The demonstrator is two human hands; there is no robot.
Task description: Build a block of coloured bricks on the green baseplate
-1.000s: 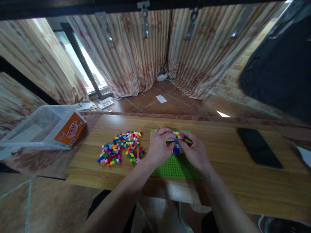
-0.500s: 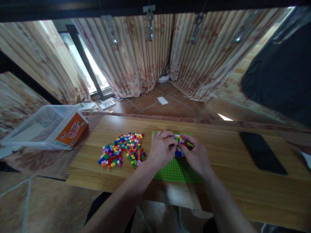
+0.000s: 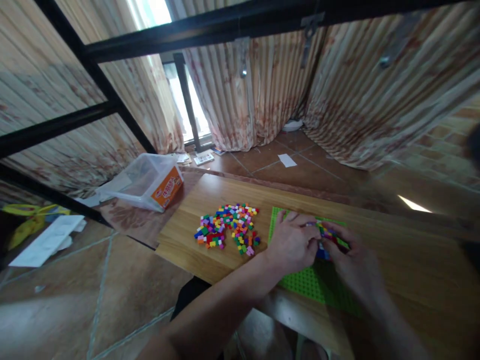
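A block of joined coloured toy building bricks (image 3: 323,251) sits on the green studded baseplate (image 3: 305,283), largely covered by my hands. My left hand (image 3: 293,243) is closed at the block's left side, its thumb and fingertips bent in against the bricks. From the right, my right hand (image 3: 354,255) grips the same block between thumb and fingers. Whether a single loose brick is between the fingertips is hidden. Left of the baseplate lies a spread of loose bricks (image 3: 228,222) in many colours.
Both lie on a low wooden table (image 3: 213,192). Beyond its left end, a clear plastic box (image 3: 137,197) with an orange label stands on a rug. A dark metal frame bar (image 3: 210,31) crosses above. White panels (image 3: 47,242) lie on the tiled floor at left.
The view has swung left, so the table and hands appear further right, and the phone has left the picture. Both hands remain at the brick block.
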